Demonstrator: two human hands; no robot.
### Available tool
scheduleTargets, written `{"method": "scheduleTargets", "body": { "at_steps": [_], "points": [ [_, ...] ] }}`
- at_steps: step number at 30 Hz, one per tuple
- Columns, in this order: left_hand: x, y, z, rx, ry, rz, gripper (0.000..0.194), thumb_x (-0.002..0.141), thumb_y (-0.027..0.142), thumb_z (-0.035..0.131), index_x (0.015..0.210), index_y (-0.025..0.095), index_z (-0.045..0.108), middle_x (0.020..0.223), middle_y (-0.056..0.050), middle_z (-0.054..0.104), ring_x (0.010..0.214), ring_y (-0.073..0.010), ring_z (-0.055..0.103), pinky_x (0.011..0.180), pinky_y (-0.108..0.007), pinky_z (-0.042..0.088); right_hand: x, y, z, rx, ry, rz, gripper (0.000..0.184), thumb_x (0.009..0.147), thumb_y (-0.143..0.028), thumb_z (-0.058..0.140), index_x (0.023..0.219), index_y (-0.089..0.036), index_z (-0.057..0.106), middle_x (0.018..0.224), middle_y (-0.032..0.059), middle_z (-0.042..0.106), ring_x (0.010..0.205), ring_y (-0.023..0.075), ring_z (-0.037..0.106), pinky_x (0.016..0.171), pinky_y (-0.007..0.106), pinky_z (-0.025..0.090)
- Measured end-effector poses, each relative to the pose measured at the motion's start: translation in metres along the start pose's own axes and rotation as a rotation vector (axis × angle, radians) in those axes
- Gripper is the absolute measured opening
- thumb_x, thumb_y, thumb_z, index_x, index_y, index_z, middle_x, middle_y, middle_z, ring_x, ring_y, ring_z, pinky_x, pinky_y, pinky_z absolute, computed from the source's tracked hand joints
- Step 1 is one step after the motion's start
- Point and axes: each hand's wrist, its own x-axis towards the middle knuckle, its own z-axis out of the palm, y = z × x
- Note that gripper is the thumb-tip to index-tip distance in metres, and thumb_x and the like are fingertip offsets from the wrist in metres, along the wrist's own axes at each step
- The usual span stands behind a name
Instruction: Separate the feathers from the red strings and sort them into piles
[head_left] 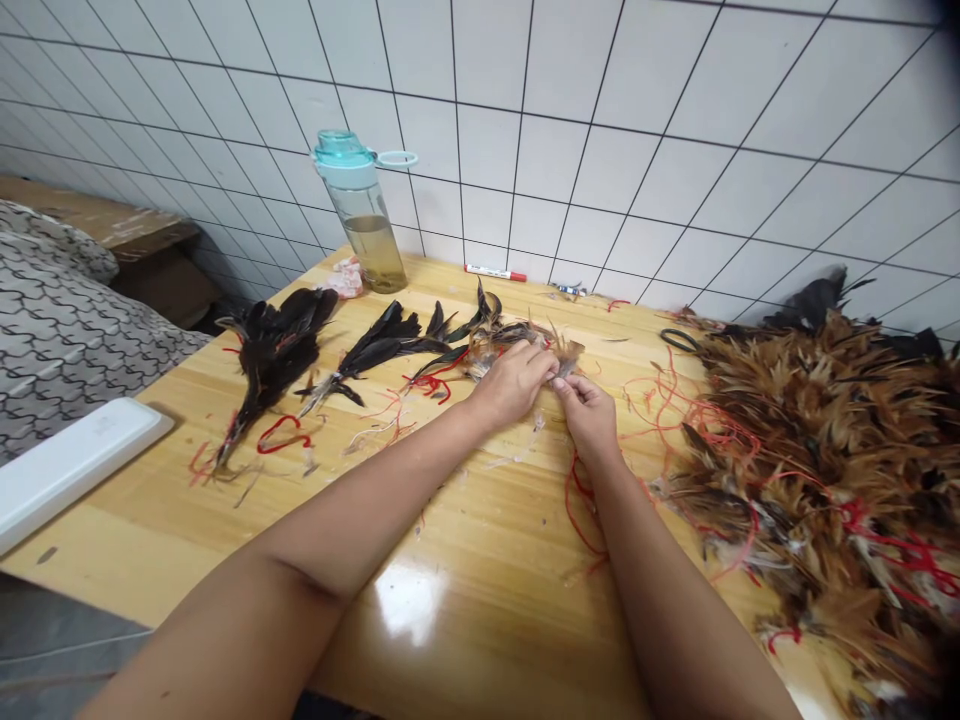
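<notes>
My left hand reaches over a small pile of brown and dark feathers, its fingers curled closed. My right hand meets it at the fingertips, thumb and forefinger pinched together. A small greyish-brown feather tuft sticks up where the fingers meet; its lower end is hidden by them. Red string lies on the table beside and beneath my right wrist. Left of the pile lie a bundle of black feathers with pale quills and a larger dark feather bundle.
A large heap of brown feathers with red ties covers the table's right side. Tangled red string lies beside it. A water bottle, a red marker and a black ring are near the tiled wall. A white box-like object sits at left.
</notes>
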Motion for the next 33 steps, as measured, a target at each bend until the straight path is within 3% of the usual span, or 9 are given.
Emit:
{"method": "scheduleTargets", "body": {
  "at_steps": [11,13,16,19,26,33],
  "points": [
    [0.0,0.0,-0.001,-0.104,-0.021,0.008,0.017,0.094,0.021,0.04,0.086,0.016,0.055,0.086,-0.007,0.063,0.081,-0.0179,0.051,0.076,-0.031,0.041,0.0,-0.001,-0.001,-0.007,-0.059,0.01,0.029,0.071,-0.047,0.063,0.063,-0.019,0.058,0.054,-0.005,0.044,0.051,0.0097,0.035,0.051,0.024,0.029],
    [0.001,0.0,-0.003,-0.117,0.025,-0.022,0.013,0.092,0.02,0.043,0.092,0.016,0.056,0.092,-0.008,0.064,0.087,-0.0183,0.053,0.081,-0.031,0.042,0.0,-0.002,-0.002,0.013,-0.074,0.007,0.028,0.072,-0.046,0.062,0.065,-0.019,0.059,0.056,-0.0046,0.045,0.053,0.0101,0.036,0.052,0.024,0.03],
    [0.002,0.0,-0.009,-0.082,0.183,-0.111,0.015,0.09,0.021,0.048,0.101,0.016,0.057,0.104,-0.008,0.064,0.101,-0.0197,0.053,0.091,-0.034,0.04,0.0,-0.004,-0.003,0.038,-0.077,0.008,0.026,0.073,-0.045,0.061,0.068,-0.019,0.059,0.06,-0.0035,0.05,0.057,0.0113,0.041,0.057,0.025,0.034],
    [0.003,-0.001,-0.014,-0.055,0.279,-0.251,0.013,0.09,0.023,0.048,0.092,0.016,0.059,0.099,-0.008,0.065,0.1,-0.0198,0.053,0.092,-0.035,0.039,0.002,-0.004,-0.004,0.061,-0.051,0.035,0.026,0.074,-0.045,0.059,0.068,-0.019,0.057,0.063,-0.0027,0.053,0.06,0.0122,0.044,0.061,0.026,0.036],
    [0.006,0.0,-0.007,-0.409,-0.08,-0.424,0.014,0.083,0.026,0.056,0.078,0.017,0.065,0.081,-0.002,0.064,0.079,-0.0136,0.057,0.076,-0.026,0.042,0.001,-0.001,-0.002,-0.088,-0.028,-0.006,0.026,0.076,-0.045,0.056,0.067,-0.021,0.055,0.057,-0.0044,0.044,0.055,0.0123,0.038,0.056,0.027,0.033],
    [0.005,0.006,-0.003,-0.469,-0.102,-0.499,0.012,0.077,0.024,0.061,0.069,0.016,0.062,0.068,0.002,0.058,0.066,-0.0109,0.049,0.065,-0.024,0.036,-0.001,0.002,-0.002,-0.404,-0.007,-0.233,0.024,0.08,-0.037,0.052,0.062,-0.021,0.056,0.063,0.0006,0.052,0.062,0.0163,0.046,0.062,0.03,0.036]
  ]
}}
